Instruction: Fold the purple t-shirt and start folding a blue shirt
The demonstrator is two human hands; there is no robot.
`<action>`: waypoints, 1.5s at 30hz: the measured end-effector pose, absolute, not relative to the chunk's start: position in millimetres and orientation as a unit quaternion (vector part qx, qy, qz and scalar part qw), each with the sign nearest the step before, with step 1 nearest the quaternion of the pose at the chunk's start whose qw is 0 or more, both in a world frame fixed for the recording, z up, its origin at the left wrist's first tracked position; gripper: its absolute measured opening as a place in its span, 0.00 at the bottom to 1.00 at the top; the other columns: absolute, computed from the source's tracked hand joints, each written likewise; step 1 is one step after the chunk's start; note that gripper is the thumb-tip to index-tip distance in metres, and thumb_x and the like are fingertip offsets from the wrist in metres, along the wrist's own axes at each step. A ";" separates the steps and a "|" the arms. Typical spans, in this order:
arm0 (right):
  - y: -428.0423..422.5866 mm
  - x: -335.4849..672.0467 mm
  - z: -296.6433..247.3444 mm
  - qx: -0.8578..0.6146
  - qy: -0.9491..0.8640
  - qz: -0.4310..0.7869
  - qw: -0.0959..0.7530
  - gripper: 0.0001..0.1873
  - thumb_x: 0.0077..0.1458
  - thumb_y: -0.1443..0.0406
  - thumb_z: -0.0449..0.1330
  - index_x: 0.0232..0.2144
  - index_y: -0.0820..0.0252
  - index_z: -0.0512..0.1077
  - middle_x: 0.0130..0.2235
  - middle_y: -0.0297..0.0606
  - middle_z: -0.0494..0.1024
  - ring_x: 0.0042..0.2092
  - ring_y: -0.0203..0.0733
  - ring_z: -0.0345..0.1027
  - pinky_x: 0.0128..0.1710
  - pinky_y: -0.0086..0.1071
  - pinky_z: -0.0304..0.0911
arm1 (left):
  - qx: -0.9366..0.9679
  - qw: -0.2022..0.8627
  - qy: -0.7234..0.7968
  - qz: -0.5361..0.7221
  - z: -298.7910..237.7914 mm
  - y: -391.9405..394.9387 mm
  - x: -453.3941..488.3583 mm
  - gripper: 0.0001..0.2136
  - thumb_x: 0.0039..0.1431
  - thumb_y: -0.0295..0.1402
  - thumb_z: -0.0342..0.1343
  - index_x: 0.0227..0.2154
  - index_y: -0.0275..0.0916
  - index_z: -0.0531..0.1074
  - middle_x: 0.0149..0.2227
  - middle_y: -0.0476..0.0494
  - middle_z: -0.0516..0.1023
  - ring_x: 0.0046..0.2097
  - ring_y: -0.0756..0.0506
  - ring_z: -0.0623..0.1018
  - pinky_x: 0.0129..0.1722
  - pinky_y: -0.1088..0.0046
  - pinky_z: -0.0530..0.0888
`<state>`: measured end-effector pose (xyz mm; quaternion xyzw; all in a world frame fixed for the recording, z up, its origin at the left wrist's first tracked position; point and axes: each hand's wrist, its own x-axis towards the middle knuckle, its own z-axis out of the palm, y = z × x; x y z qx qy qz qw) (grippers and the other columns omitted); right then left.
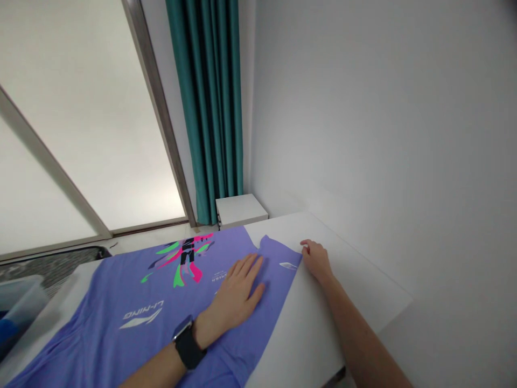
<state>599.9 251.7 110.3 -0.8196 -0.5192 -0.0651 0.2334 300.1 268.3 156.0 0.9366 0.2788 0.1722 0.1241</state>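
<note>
A purple T-shirt (109,291) lies spread on a white table, with a colourful pink, green and black print and white "LI-NING" lettering. My left hand (240,293), with a black watch (189,343) on its wrist, rests flat on the shirt, fingers stretched out. Close to it is a sleeve with a small white logo. At the outer corner of that sleeve is my right hand (318,261), its fingers curled and closed at the fabric's edge. The fingertips partly hide the exact grip. Creases run through the shirt near the bottom.
The white table (363,285) meets a plain wall on the right. Behind it stand a small white cabinet (241,209) and a green curtain (214,108). Frosted sliding doors (89,108) are at the left. A clear plastic bin (28,293) with blue contents sits at the left edge.
</note>
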 end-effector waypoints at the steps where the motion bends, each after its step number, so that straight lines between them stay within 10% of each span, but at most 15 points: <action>1: 252.7 597.6 110.1 -0.814 -0.527 -0.069 0.236 0.16 0.58 0.70 0.49 0.42 0.58 0.74 0.36 0.39 0.78 0.42 0.45 0.69 0.42 0.35 0.57 | 0.942 0.113 0.269 0.164 154.2 266.2 299.7 0.27 0.70 0.43 0.42 0.68 0.42 0.50 0.69 0.39 0.55 0.68 0.39 0.56 0.65 0.52 0.58; 19: 244.2 524.5 108.6 -0.693 -0.711 -0.030 0.114 0.27 0.68 0.60 0.42 0.66 0.56 0.55 0.68 0.42 0.57 0.68 0.44 0.46 0.67 0.49 0.38 | 0.978 0.121 0.156 0.060 134.3 233.2 300.9 0.28 0.69 0.49 0.39 0.68 0.47 0.49 0.70 0.40 0.50 0.70 0.39 0.51 0.67 0.49 0.50; 33: 244.9 592.6 120.7 -0.849 -0.506 -0.029 0.146 0.12 0.62 0.68 0.48 0.42 0.57 0.71 0.36 0.37 0.79 0.41 0.42 0.71 0.42 0.33 0.54 | 0.957 0.168 0.221 0.084 177.1 260.4 292.5 0.27 0.71 0.48 0.36 0.68 0.46 0.50 0.69 0.44 0.55 0.68 0.43 0.57 0.68 0.55 0.53; 45: 242.2 580.4 116.5 -0.833 -0.532 -0.012 0.151 0.06 0.60 0.62 0.54 0.34 0.58 0.69 0.37 0.41 0.78 0.42 0.45 0.70 0.43 0.36 0.56 | 0.943 0.121 0.311 -0.013 152.7 310.7 261.0 0.30 0.67 0.47 0.44 0.68 0.40 0.50 0.70 0.34 0.49 0.70 0.37 0.51 0.65 0.50 0.53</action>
